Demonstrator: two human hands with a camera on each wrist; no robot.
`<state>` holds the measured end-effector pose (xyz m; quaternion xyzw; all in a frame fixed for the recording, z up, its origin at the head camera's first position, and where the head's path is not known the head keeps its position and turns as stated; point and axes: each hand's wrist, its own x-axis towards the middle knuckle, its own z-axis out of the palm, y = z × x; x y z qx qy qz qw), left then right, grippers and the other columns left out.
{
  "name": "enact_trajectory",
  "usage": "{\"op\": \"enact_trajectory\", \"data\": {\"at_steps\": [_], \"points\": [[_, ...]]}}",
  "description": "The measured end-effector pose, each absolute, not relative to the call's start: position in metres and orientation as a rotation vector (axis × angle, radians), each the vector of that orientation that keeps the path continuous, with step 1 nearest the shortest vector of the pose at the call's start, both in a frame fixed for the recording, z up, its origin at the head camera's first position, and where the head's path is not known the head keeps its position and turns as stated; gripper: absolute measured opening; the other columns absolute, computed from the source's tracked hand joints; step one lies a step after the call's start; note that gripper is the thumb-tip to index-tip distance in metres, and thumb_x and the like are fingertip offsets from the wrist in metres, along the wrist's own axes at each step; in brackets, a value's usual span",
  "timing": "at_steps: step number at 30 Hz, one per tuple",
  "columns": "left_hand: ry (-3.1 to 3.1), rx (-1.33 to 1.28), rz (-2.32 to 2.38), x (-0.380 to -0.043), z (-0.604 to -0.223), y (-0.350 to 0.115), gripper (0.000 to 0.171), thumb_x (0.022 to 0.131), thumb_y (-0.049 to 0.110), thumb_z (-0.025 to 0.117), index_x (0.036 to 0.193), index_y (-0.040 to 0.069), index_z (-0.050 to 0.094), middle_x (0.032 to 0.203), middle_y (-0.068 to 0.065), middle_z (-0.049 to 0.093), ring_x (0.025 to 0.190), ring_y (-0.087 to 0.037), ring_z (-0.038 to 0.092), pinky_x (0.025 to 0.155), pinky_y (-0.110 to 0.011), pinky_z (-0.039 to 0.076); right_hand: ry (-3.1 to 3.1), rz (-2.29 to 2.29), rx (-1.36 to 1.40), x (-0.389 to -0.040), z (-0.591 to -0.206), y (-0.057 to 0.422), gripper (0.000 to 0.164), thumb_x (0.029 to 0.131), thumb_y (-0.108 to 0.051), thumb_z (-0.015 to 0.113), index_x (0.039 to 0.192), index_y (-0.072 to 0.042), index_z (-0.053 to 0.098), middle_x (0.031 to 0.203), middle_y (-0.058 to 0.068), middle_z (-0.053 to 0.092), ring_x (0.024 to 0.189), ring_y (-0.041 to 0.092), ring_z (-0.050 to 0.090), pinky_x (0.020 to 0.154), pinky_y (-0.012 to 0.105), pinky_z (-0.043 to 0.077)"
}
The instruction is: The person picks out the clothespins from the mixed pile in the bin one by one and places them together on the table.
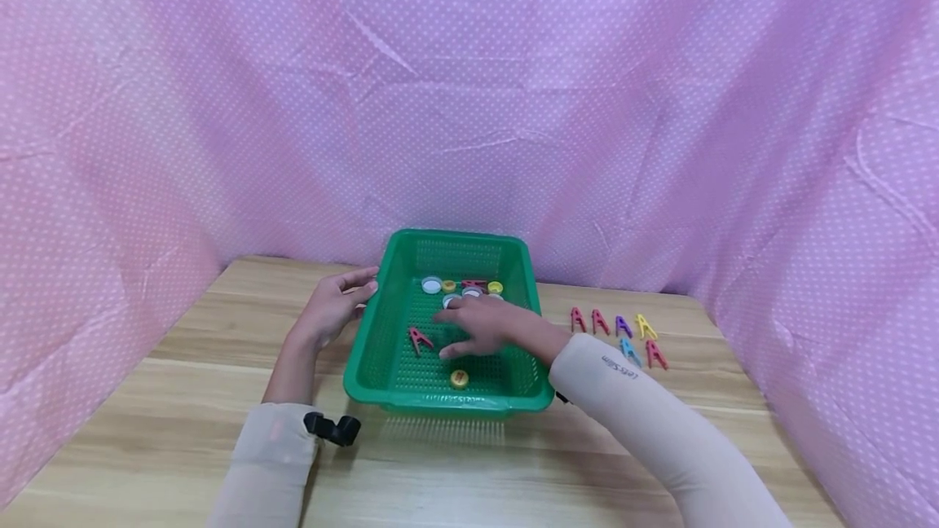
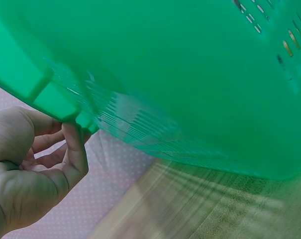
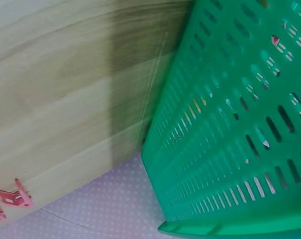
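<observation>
A green plastic basket [image 1: 447, 400] with perforated walls stands on the table. At its left side my left hand [image 1: 333, 306] grips the rim, thumb and curled fingers at the edge in the left wrist view. My right hand [image 1: 480, 326] reaches inside, palm down, fingers spread and thumb apart, above several bottle caps. Around it lie a white cap [image 1: 431, 285], a yellow cap [image 1: 495, 288] and a red clothespin [image 1: 420, 341]. Nearer the front wall is a gold cap [image 1: 459, 380]. The right wrist view shows only the basket's outer wall, with the hand hidden behind it.
Right of the basket several clothespins lie in two rough rows, among them a purple one [image 1: 623, 326], a yellow one [image 1: 645, 326] and a light blue one [image 1: 630, 351]. A pink dotted curtain [image 1: 469, 104] surrounds the wooden table [image 1: 183, 373] at the back and sides.
</observation>
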<state>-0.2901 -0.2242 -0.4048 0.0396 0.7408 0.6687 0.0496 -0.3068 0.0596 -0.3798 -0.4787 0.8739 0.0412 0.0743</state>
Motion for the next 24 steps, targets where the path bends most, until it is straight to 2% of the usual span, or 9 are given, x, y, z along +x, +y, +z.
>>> {"op": "enact_trajectory", "data": {"at_steps": [10,15,19,24], "points": [[2.255,0.126,2.049,-0.290,-0.404,-0.223,0.047,0.097,0.022,0.057,0.140,0.009,0.046,0.133,-0.012,0.049,0.097,-0.014,0.059,0.084,-0.032,0.053,2.546,0.165,-1.424,-0.309,-0.381,0.061,0.076,0.083,-0.074,0.041,0.147,-0.032,0.034,0.142,-0.001,0.043,0.127,0.019,0.042,0.101,0.044,0.040],[2.262,0.122,2.050,-0.287,-0.404,-0.221,0.045,0.097,0.020,0.056,0.140,0.009,0.047,0.131,-0.012,0.050,0.096,-0.014,0.059,0.084,-0.034,0.052,2.495,0.172,-1.465,-0.309,-0.384,0.064,0.077,0.084,-0.074,0.042,0.148,-0.032,0.033,0.146,-0.001,0.038,0.131,0.020,0.038,0.104,0.045,0.038],[2.264,0.122,2.061,-0.285,-0.403,-0.221,0.044,0.097,0.019,0.056,0.139,0.008,0.048,0.130,-0.013,0.050,0.094,-0.013,0.059,0.085,-0.036,0.052,2.457,0.182,-1.490,-0.308,-0.387,0.067,0.075,0.085,-0.072,0.043,0.148,-0.033,0.030,0.152,0.000,0.029,0.137,0.023,0.029,0.107,0.052,0.031],[2.272,0.138,2.057,-0.283,-0.403,-0.220,0.044,0.097,0.019,0.056,0.138,0.007,0.048,0.131,-0.013,0.051,0.095,-0.013,0.060,0.085,-0.036,0.052,2.400,0.189,-1.524,-0.306,-0.393,0.068,0.074,0.087,-0.070,0.042,0.150,-0.035,0.025,0.157,-0.006,0.018,0.140,0.029,0.021,0.107,0.057,0.027]]}}
